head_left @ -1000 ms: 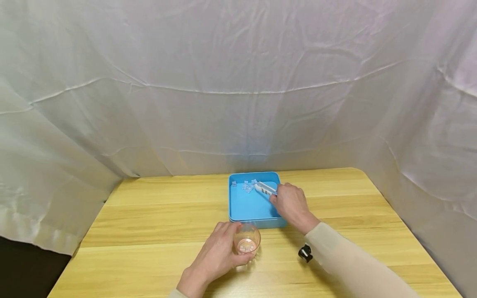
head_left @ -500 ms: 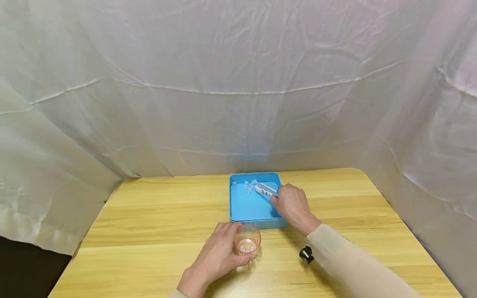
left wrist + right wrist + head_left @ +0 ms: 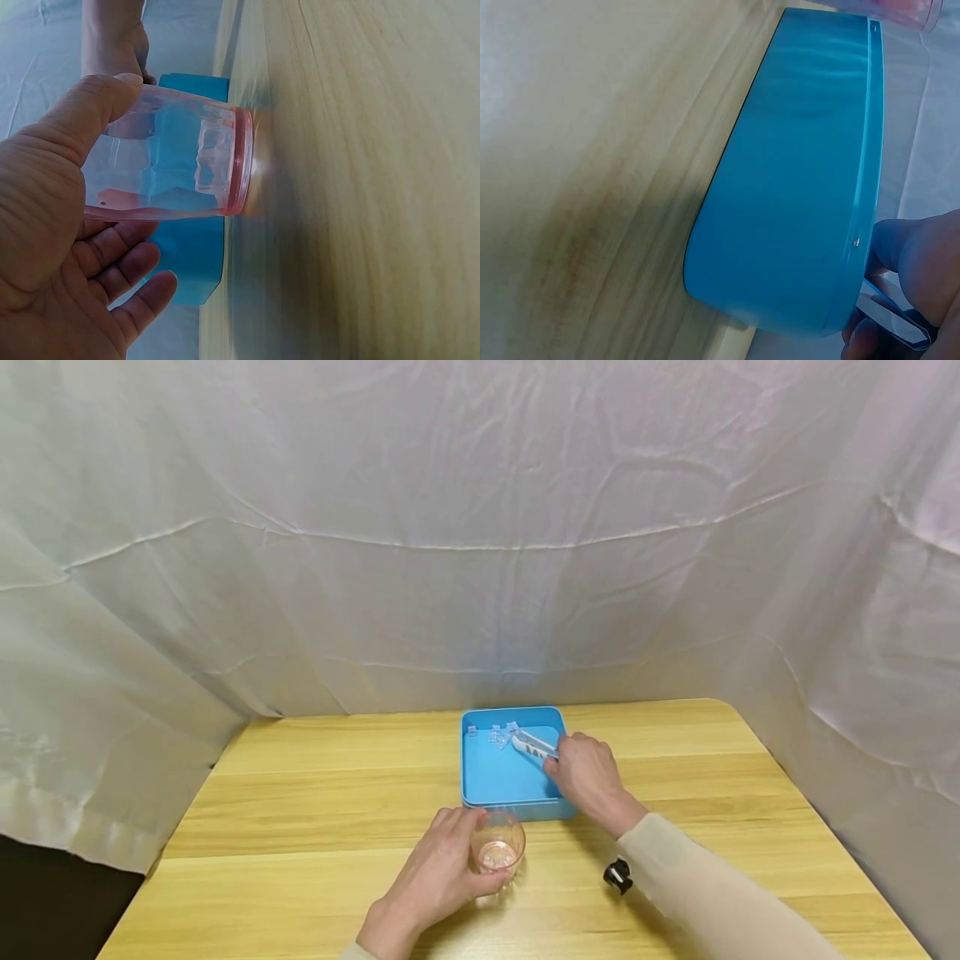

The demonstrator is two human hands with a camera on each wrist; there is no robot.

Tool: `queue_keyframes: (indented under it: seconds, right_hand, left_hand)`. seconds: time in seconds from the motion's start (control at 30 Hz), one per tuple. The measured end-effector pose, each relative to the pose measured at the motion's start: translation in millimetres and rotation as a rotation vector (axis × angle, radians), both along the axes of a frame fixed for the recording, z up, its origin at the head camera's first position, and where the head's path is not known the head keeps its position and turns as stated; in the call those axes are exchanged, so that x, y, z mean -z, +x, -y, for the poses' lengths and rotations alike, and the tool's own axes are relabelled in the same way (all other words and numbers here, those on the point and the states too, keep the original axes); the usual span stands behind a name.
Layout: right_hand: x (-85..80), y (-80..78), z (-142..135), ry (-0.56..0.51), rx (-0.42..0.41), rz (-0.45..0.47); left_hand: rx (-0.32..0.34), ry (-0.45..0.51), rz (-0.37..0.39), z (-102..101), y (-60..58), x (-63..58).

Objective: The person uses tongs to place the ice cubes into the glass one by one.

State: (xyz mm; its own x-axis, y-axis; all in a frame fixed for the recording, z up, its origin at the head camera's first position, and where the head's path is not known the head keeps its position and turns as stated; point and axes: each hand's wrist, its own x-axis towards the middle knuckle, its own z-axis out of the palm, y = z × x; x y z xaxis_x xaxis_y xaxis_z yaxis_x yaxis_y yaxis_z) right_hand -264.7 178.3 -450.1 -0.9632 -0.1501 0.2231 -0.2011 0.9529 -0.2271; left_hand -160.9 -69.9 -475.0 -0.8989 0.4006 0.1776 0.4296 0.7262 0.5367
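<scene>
1. Grey-white fabric curtain (image 3: 480, 527) behind and on both sides; same as earlier frames.
2. Wooden table (image 3: 322, 827), yellowish, same.
3. Blue tray (image 3: 506, 781) on table near the back edge, not moved.
4. Left hand (image 3: 438, 864) holds cup, thumb one side, fingers other; some fingers clear of it in left wrist view. Pose same as 1.0 s ago.
5. Right hand (image 3: 590, 774) over tray's right wall, pinching tongs; shifted very slightly, if at all.
6. Pinkish transparent cup (image 3: 498, 841) upright on table, just in front of tray; touching it or not, can't tell. Clear bits at bottom. Same spot.
7. White tongs (image 3: 534, 745) angled into tray, tips at cubes. Arms look closer together than 1.0 s ago. Cube between tips: can't tell.
8. Clear cubes (image 3: 498, 737) toward tray's back, one apart at left; arrangement looks unchanged.
</scene>
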Motion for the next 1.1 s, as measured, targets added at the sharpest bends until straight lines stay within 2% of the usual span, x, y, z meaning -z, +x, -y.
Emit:
queue_keyframes:
  seconds: [0.4, 0.83, 1.1]
  right_hand:
    - [-2.1, 16.9, -4, -0.005, -0.043, -0.049]
    - [-2.3, 19.8, -6, 0.019, -0.052, -0.055]
    - [-4.3, 24.9, -8, -0.004, -0.049, -0.024]
  left_hand:
    - [0.001, 0.004, 0.003, 1, -1.1, -0.1]
    - [0.010, 0.013, 0.007, 1, -0.3, -0.9]
    - [0.001, 0.015, 0.018, 3, -0.3, -0.6]
